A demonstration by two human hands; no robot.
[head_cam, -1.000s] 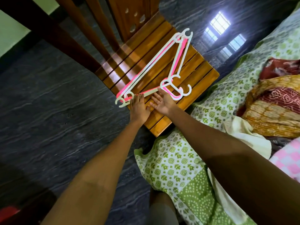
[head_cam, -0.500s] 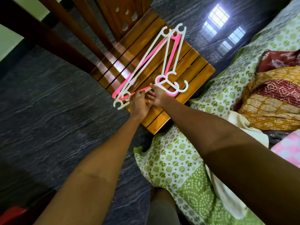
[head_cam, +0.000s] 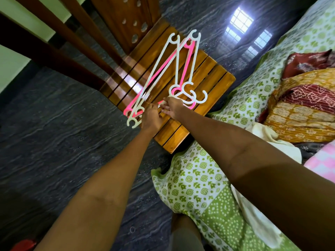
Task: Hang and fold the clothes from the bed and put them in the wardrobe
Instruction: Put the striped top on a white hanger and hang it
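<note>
Left hand (head_cam: 151,117) fingers (head_cam: 154,107) curled round the near bar of the hanger bundle (head_cam: 163,73); looks like a grip, though exactly how many hangers it has I can't tell. Right hand (head_cam: 173,107) fingers (head_cam: 165,110) loosely bent at the same bar just beside the left, tips touching plastic near the cluster of hooks; pinch or plain touch, can't tell. Bundle is white and pink hangers fanned out away from the fingers across the slatted wooden chair seat (head_cam: 208,77), far ends splayed, probably because they're tangled and being sorted or gathered by one shared edge. Both arms nearly straight, reaching forward and down, wrists close together over the seat's near edge. Clothes (head_cam: 299,105) to hang are well to the right of the fingers, piled on the bed (head_cam: 190,187) with the green print sheet, untouched. Wardrobe not in view.
</note>
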